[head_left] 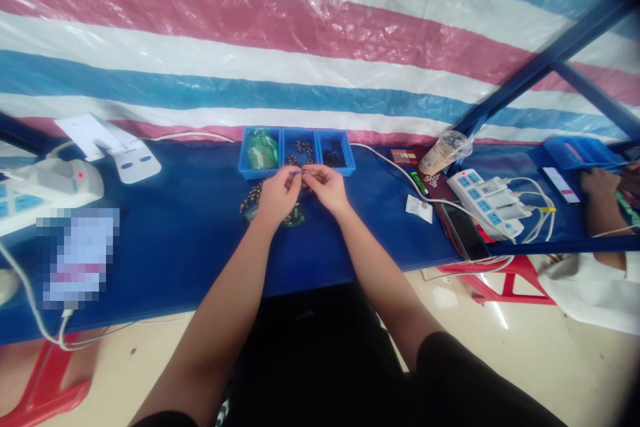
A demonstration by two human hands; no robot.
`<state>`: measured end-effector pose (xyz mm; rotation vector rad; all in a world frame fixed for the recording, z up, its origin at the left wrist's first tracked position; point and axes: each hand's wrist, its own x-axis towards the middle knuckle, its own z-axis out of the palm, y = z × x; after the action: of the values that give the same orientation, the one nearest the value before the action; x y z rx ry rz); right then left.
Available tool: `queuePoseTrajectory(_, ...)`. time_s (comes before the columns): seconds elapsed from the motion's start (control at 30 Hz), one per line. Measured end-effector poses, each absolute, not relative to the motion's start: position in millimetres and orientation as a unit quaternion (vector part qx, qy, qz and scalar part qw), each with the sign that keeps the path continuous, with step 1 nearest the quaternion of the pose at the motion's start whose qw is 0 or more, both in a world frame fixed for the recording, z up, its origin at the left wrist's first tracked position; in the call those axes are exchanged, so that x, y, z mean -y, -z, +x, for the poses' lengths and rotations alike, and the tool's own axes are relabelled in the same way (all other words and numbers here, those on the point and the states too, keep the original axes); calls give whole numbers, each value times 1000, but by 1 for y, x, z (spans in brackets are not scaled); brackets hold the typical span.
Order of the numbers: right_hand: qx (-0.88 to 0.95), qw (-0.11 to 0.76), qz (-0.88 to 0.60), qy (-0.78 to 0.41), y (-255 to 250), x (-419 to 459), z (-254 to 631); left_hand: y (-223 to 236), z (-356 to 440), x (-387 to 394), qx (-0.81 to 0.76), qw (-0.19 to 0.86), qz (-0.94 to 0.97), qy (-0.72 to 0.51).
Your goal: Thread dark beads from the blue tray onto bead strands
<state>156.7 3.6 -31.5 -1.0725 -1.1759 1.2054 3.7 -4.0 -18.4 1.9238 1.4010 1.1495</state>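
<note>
My left hand (280, 192) and my right hand (326, 185) meet in front of the blue bins, fingertips pinched around a small dark part (302, 172) too tiny to name. Just beyond them stands a blue three-compartment bin (300, 131). Its left compartment contains a green plastic bag (263, 149); the middle one has small brass-coloured parts (303, 147), and the right one small black parts (332, 155). More brass-coloured parts (249, 196) lie beside my left hand. Under my hands rests a green item (294, 217), partly hidden, resembling a bag or circuit board.
On the right are a power strip (486, 203), a drink cup (445, 152), a black phone (466, 232) and a white packet (419, 208). At left stand a white stand (135, 161) and another power strip (50, 191). Another person's hand (600, 188) rests at far right.
</note>
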Motion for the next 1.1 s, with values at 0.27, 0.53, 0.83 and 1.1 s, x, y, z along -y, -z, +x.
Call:
queuePoseTrajectory(0.27,495,549,-442,-509,32,-4,156,21,3,3,-517,235,706,-424)
queuePoseTrajectory(0.53,507,536,-455,-499,33,-4,157,21,3,2,-520,229,710,-415)
queuePoseTrajectory(0.83,519,538,-447,-491,33,-4,158,21,4,2,-520,232,708,-419)
queuePoseTrajectory(1.1,533,554,-434,-470,22,3,157,26,2,0,-508,222,724,-410)
